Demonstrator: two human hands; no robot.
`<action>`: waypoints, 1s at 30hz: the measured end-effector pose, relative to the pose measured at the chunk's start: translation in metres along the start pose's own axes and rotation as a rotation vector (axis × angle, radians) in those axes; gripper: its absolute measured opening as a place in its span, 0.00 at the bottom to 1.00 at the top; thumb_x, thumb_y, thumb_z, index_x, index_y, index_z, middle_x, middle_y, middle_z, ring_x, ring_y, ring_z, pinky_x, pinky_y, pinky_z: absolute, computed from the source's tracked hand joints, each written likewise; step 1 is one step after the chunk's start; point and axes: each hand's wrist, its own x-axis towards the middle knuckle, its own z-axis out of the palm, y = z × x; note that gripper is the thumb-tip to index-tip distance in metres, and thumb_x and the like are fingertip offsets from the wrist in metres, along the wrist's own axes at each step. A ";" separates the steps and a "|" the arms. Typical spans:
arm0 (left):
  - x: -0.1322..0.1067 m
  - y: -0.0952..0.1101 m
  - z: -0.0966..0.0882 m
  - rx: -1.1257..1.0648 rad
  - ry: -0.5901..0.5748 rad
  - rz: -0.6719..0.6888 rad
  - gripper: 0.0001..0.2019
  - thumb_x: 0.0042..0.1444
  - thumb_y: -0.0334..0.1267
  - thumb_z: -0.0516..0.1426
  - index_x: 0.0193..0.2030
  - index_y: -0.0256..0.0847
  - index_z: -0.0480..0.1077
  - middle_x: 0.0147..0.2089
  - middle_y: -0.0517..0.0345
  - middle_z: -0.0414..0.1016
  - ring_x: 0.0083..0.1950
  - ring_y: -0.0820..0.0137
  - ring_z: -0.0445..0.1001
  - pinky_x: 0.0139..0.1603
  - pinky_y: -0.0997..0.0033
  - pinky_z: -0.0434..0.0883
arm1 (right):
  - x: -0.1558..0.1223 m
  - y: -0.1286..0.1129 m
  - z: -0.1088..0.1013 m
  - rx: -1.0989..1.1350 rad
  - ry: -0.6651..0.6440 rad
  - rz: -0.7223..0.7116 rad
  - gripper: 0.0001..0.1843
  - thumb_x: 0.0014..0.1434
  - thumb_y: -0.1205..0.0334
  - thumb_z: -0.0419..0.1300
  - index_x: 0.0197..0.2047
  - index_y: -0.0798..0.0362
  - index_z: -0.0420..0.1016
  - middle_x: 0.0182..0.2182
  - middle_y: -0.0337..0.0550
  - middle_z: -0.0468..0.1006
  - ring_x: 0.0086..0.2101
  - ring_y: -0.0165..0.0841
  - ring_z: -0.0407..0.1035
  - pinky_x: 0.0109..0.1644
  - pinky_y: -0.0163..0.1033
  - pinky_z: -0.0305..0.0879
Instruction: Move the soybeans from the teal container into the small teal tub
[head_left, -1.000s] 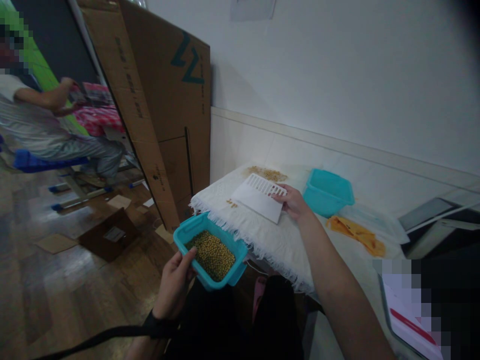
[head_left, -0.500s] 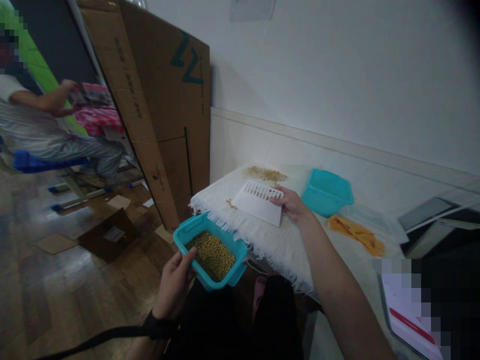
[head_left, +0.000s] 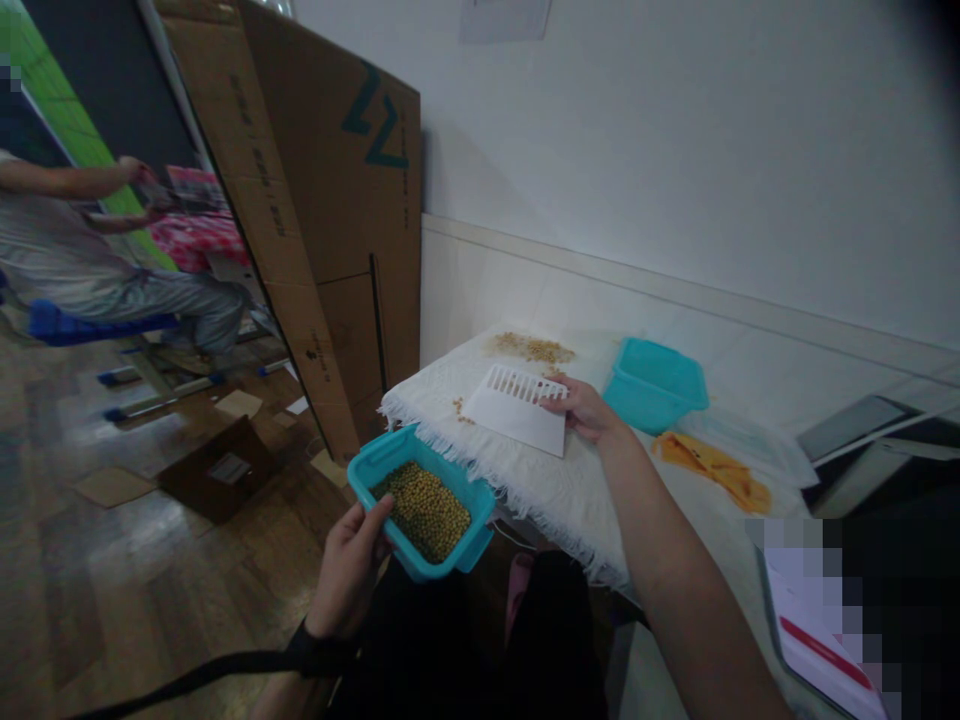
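My left hand grips the near left rim of a turquoise plastic container, thumb inside the wall. Small yellow-green beans fill its bottom; it is held just below the table's fringed edge. In my right hand is a flat white slotted scraper, gripped at its right end. The scraper lies low over the white tablecloth, slots toward the wall. Behind it a patch of loose beans is spread on the cloth, and a few more sit by the scraper's left edge.
A second turquoise container stands right of my right hand, beside an orange cloth and a clear lid. A tall cardboard box rises at the table's left. Another person sits far left.
The scraper has shifted very slightly toward me, and the few beans at its left edge have moved a little. The container stays put. The seated person's arms have stretched forward.
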 end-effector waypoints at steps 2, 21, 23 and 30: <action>0.000 0.000 0.001 -0.005 -0.001 0.011 0.09 0.45 0.41 0.63 0.25 0.38 0.71 0.18 0.68 0.62 0.19 0.80 0.57 0.20 0.80 0.59 | 0.000 0.000 0.000 0.024 -0.032 0.018 0.31 0.34 0.63 0.72 0.44 0.51 0.72 0.40 0.44 0.78 0.37 0.39 0.73 0.37 0.44 0.70; 0.001 -0.003 0.000 0.011 0.003 0.013 0.09 0.48 0.42 0.62 0.29 0.38 0.72 0.21 0.66 0.66 0.20 0.79 0.59 0.20 0.80 0.59 | 0.001 0.003 0.016 0.045 -0.085 0.024 0.30 0.34 0.62 0.72 0.44 0.49 0.72 0.38 0.42 0.78 0.33 0.36 0.71 0.33 0.40 0.69; 0.001 -0.004 -0.001 0.013 0.008 0.015 0.09 0.48 0.41 0.61 0.29 0.37 0.72 0.20 0.66 0.65 0.19 0.80 0.58 0.20 0.80 0.58 | -0.002 0.001 0.018 0.045 -0.116 0.033 0.30 0.35 0.62 0.72 0.45 0.50 0.72 0.38 0.43 0.78 0.33 0.36 0.71 0.32 0.39 0.69; 0.000 -0.002 0.000 0.021 0.001 0.005 0.09 0.48 0.42 0.61 0.30 0.38 0.72 0.22 0.66 0.66 0.20 0.80 0.58 0.22 0.80 0.60 | -0.010 -0.006 0.027 0.051 -0.202 0.052 0.28 0.34 0.61 0.72 0.42 0.50 0.73 0.38 0.43 0.79 0.33 0.36 0.72 0.34 0.39 0.68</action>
